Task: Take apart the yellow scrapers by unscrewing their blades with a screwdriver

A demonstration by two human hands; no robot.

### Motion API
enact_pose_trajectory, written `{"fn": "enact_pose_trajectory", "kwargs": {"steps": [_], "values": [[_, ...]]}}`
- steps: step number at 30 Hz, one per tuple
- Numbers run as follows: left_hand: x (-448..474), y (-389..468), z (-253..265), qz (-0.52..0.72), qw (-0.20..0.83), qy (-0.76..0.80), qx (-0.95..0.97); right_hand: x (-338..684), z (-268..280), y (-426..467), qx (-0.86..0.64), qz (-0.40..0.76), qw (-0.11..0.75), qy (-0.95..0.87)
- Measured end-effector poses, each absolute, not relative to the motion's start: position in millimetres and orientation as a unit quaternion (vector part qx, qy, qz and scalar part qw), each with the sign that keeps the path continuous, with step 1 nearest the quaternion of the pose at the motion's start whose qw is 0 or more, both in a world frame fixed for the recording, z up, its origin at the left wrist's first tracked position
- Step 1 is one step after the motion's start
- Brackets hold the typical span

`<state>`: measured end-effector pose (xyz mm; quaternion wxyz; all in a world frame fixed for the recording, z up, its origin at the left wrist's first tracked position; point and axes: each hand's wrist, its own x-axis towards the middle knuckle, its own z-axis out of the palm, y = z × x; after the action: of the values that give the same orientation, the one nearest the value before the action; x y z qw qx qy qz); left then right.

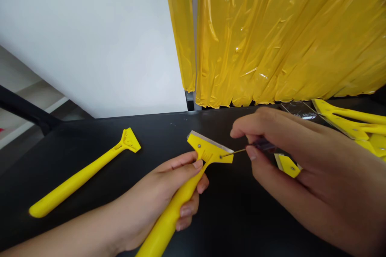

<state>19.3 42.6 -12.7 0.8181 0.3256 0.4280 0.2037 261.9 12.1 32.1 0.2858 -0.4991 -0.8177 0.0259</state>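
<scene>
My left hand (169, 192) grips the handle of a yellow plastic scraper (208, 151), its head tilted up and away from me with a metal blade along the far edge. My right hand (295, 160) pinches a thin screwdriver (241, 151) whose tip meets the right-hand screw on the scraper head. A small yellow plastic piece (288, 165) shows under my right palm; I cannot tell whether the hand holds it.
A second yellow scraper (84, 174) lies on the black table (235, 217) to the left. Several more yellow scrapers (356, 122) and a clear packet (297, 109) lie at the right edge. Yellow plastic sheeting (286, 36) hangs behind, beside a white wall.
</scene>
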Motion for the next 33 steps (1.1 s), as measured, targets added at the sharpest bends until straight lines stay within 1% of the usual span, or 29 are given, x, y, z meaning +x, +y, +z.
{"fn": "enact_pose_trajectory", "kwargs": {"steps": [5,10,14,18,22,28,32,33], "values": [[19.6,44.3,-11.6,0.204,0.822,0.433,0.31,263.4,30.5,13.9,-0.495,-0.029,0.287,-0.82],[18.7,44.5,-13.2,0.204,0.819,0.435,0.312,262.8,29.6,12.2,-0.503,-0.016,0.255,-0.825],[18.1,44.9,-13.8,0.202,0.818,0.434,0.319,264.9,27.9,11.1,-0.495,0.015,0.269,-0.826],[18.7,45.4,-13.1,0.196,0.819,0.435,0.318,267.5,27.9,6.5,-0.514,-0.006,0.273,-0.813],[18.8,46.2,-12.0,0.189,0.822,0.43,0.321,268.8,27.6,1.4,-0.546,-0.004,0.265,-0.794],[16.4,47.7,-13.4,0.185,0.83,0.417,0.321,270.3,26.7,8.4,-0.528,0.025,0.312,-0.789],[15.9,47.6,-13.7,0.182,0.829,0.42,0.321,267.1,25.4,8.4,-0.532,0.016,0.406,-0.743],[16.2,47.4,-13.5,0.179,0.829,0.42,0.324,266.0,24.9,7.8,-0.52,0.015,0.415,-0.746]]}}
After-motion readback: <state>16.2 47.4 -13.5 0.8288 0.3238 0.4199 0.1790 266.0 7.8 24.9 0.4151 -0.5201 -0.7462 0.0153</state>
